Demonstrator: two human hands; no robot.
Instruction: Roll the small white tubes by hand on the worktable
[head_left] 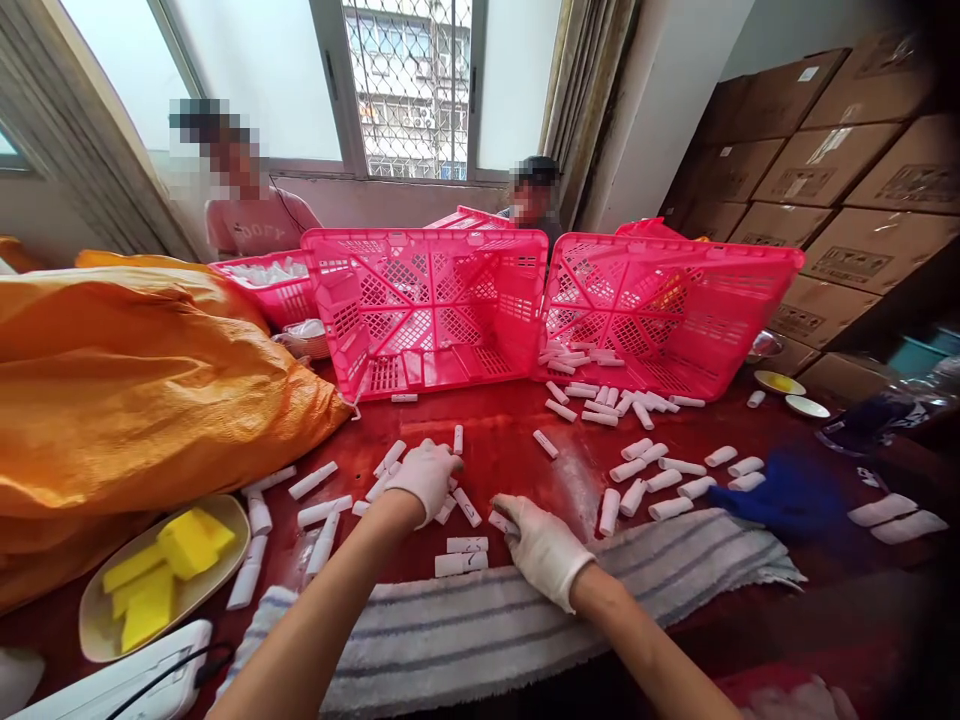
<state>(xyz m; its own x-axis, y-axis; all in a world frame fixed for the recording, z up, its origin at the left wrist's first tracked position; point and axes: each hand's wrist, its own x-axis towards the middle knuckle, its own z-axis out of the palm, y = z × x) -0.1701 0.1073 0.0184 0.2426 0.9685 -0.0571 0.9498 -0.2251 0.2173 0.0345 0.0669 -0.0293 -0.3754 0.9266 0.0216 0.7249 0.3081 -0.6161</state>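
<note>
White tubes lie scattered over the dark red table (517,410). My left hand (427,482), in a white glove, is over a loose group of them left of centre; its fingers are bent, and what they hold, if anything, is hidden. My right hand (541,548), also gloved, has its thumb and fingers around a small white tube (502,522) near the towel. Two tubes (461,564) lie side by side between the wrists. A striped grey towel (450,640) runs along the near edge beneath both forearms.
Two pink crates (427,378) (720,375) lie on their sides at the back. An orange sack (150,380) and a plate (90,610) of yellow sponges are left. Cartons (855,250) rise at right. Two people (259,225) (534,195) are beyond the crates.
</note>
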